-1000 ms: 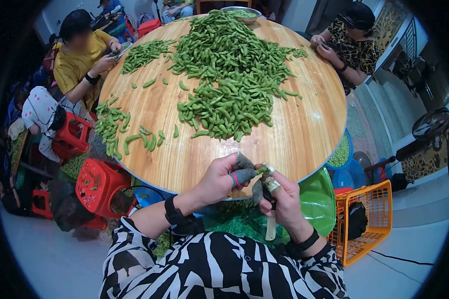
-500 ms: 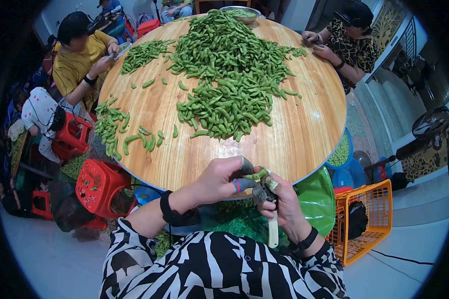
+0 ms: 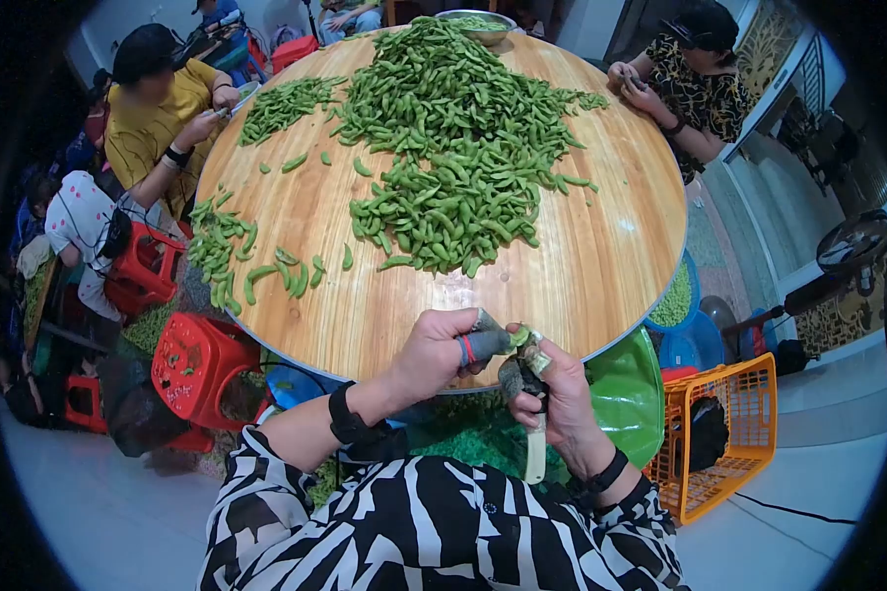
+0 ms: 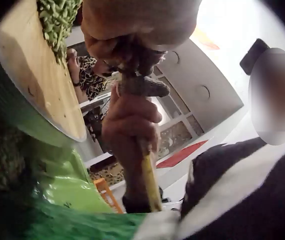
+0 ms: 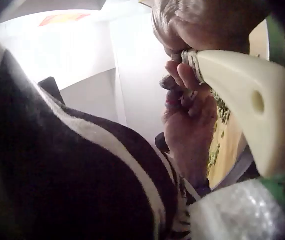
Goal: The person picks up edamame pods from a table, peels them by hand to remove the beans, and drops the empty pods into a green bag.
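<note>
My left hand (image 3: 432, 352) wears grey finger covers, one with a red band around it. Its thumb and fingers pinch a green bean pod (image 3: 518, 338) against the fingertips of my right hand (image 3: 564, 396). That right hand has a wrapped thumb and grips a tool by its cream handle (image 3: 535, 455). The handle (image 5: 232, 75) shows a hole near its end in the right wrist view; the tool's working end is hidden by the fingers. Both hands meet just over the near edge of the round wooden table (image 3: 310, 212).
A large heap of green pods (image 3: 453, 118) covers the table's middle and back, with smaller piles at left. Two people sit across, handling pods. Below the near edge lies a green plastic sheet (image 3: 626, 399). An orange crate (image 3: 724, 433) stands right, a red stool (image 3: 202, 369) left.
My left hand moved in over the right fingers with a pod half a second ago, and has since drawn back slightly left. The right hand keeps its hold on the tool.
</note>
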Demonstrator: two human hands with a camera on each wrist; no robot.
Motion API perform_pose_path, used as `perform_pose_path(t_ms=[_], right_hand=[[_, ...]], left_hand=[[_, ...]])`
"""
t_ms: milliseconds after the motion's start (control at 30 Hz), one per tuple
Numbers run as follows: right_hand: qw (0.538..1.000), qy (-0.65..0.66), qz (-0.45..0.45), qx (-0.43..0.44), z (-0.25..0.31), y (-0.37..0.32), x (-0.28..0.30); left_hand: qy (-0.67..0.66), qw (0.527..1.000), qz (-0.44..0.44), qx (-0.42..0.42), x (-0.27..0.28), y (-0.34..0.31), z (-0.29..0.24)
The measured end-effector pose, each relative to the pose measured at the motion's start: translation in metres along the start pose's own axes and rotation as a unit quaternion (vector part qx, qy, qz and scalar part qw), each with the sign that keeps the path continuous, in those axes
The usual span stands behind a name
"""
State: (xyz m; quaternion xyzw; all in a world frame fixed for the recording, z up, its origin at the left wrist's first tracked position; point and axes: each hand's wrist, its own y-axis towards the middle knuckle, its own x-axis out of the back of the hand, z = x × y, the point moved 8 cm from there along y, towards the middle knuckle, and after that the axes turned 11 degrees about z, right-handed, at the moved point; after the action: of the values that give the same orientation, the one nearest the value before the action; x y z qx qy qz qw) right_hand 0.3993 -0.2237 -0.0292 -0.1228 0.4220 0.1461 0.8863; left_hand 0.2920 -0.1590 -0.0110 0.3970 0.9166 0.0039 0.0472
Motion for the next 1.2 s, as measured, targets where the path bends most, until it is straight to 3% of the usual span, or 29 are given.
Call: perform_pose_path(t_ms=[67, 100, 167, 300, 400, 433, 500, 567, 633, 700, 733, 867, 933, 1067, 1133, 1200], right_hand=[[0.998, -0.066, -0.017, 0.005, 0.005, -0.002, 0.001], [0.998, -0.066, -0.017, 0.005, 0.005, -0.002, 0.004], [0.968, -0.246, -0.03, 0.03, 0.015, -0.003, 0.01], [0.93, -0.362, -0.064, 0.023, 0.02, -0.005, 0.016], [0.826, -0.532, -0.103, 0.153, 0.041, -0.007, -0.004], [0.825, -0.534, -0.103, 0.154, 0.043, -0.008, -0.006], [0.749, -0.643, -0.074, 0.142, 0.046, -0.008, -0.016], [0.681, -0.707, -0.034, 0.186, 0.047, -0.008, -0.021], [0.706, -0.688, 0.002, 0.168, 0.044, -0.008, -0.026], [0.668, -0.714, 0.029, 0.208, 0.041, -0.011, -0.031], [0.686, -0.702, 0.034, 0.191, 0.04, -0.011, -0.027], [0.678, -0.715, 0.014, 0.169, 0.033, -0.01, -0.013], [0.72, -0.677, 0.016, 0.149, 0.034, -0.009, -0.011], [0.697, -0.692, -0.037, 0.186, 0.045, -0.017, -0.01], [0.754, -0.645, -0.004, 0.128, 0.042, -0.014, -0.006], [0.761, -0.636, 0.0, 0.128, 0.042, -0.012, -0.01]], left_hand=[[-0.107, 0.99, 0.009, 0.087, -0.001, -0.002, 0.015], [-0.107, 0.99, 0.009, 0.087, -0.001, -0.002, 0.012], [-0.15, 0.973, 0.036, 0.173, -0.006, -0.005, 0.018], [-0.106, 0.984, 0.057, 0.129, -0.015, -0.006, 0.025], [-0.031, 0.996, 0.06, 0.067, -0.015, -0.005, 0.013], [-0.022, 0.991, 0.072, 0.108, -0.014, -0.007, 0.015], [-0.012, 0.986, 0.09, 0.143, -0.012, -0.012, 0.016], [0.032, 0.98, 0.085, 0.18, -0.012, -0.015, 0.019], [0.063, 0.982, 0.085, 0.157, -0.015, -0.015, 0.012], [0.083, 0.982, 0.096, 0.137, -0.016, -0.014, 0.016], [0.068, 0.981, 0.099, 0.153, -0.017, -0.015, 0.017], [0.082, 0.983, 0.1, 0.129, -0.026, -0.015, 0.009], [0.031, 0.983, 0.097, 0.151, -0.025, -0.017, 0.018], [-0.026, 0.982, 0.065, 0.175, -0.015, -0.021, 0.035], [-0.01, 0.983, 0.07, 0.167, -0.015, -0.018, 0.033], [0.004, 0.983, 0.062, 0.173, -0.012, -0.02, 0.033]])
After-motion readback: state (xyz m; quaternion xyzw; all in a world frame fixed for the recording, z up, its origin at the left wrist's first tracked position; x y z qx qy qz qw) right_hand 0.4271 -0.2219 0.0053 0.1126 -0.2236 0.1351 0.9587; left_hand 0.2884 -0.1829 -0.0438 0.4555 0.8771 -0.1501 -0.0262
